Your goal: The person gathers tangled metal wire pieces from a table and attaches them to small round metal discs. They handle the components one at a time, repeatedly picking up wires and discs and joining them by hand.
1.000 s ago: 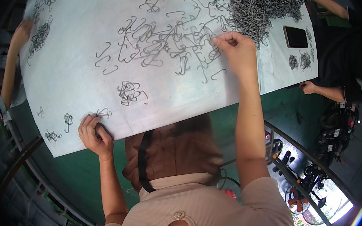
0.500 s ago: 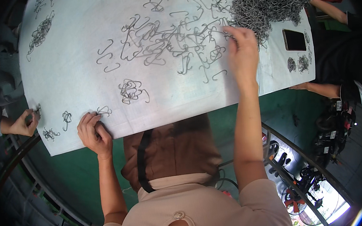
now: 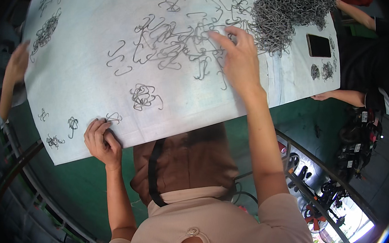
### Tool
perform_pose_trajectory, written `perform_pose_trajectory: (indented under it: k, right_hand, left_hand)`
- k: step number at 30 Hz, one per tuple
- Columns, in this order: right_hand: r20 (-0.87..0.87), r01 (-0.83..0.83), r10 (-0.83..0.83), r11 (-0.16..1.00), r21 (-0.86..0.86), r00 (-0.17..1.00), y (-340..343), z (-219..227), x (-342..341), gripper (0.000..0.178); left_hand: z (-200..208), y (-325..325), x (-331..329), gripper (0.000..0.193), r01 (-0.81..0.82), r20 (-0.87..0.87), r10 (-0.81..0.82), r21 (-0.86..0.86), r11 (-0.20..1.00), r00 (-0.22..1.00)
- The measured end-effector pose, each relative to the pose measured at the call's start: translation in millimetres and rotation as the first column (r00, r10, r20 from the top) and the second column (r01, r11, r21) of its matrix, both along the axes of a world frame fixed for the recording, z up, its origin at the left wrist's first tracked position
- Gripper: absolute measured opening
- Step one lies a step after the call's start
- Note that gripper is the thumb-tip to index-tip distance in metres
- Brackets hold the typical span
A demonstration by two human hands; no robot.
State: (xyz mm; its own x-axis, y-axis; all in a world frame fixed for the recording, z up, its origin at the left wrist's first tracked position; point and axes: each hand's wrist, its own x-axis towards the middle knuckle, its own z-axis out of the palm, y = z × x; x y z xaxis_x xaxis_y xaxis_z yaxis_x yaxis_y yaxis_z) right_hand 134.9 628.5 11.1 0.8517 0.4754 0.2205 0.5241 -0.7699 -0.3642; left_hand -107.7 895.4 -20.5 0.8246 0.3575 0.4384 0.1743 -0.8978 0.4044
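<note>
The right hand's fingers (image 3: 217, 37) are spread, thumb and forefinger apart, over the right part of a loose scatter of bent wire hooks (image 3: 169, 41); whether the fingertips touch any wire cannot be told. The right hand (image 3: 242, 64) itself reaches in palm down, slightly blurred. The left hand (image 3: 102, 139) rests near the front edge of the tabletop (image 3: 84, 80), its fingers curled close together, and whether they pinch anything cannot be told. Just beside its fingertips lies a small group of hooks (image 3: 113, 117). Between the two hands, nearer the left, sits a tangled cluster (image 3: 144, 97), apart from the wide scatter behind it. Left of the left hand are three little bunches, one (image 3: 72, 124) nearest the hand and two closer to the corner. Beyond the right hand rises a dense heap of grey hooks (image 3: 293, 8), with a dark phone (image 3: 318, 45) lying near it and two compact bundles (image 3: 321, 70) in front of the phone. At the far left, a co-worker's hand (image 3: 18, 63) is near a long pile (image 3: 47, 33); at the right edge, another person's hand (image 3: 322, 96) is just below the tabletop's rim.
</note>
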Motion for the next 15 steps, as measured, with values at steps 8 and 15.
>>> perform_pose_trajectory:
  k: [8,15]
  right_hand:
    - [0.126,0.08,-0.068,0.992,-0.095,0.99,-5,1,18,0.053]
    - [0.041,0.06,-0.058,0.998,-0.032,0.997,-35,3,10,0.05]
  left_hand:
    - [0,-1,2,0.024,-0.018,0.028,0.019,-0.016,1.0,0.999]
    - [-2,-1,0,0.024,-0.02,0.034,0.02,-0.023,1.0,0.999]
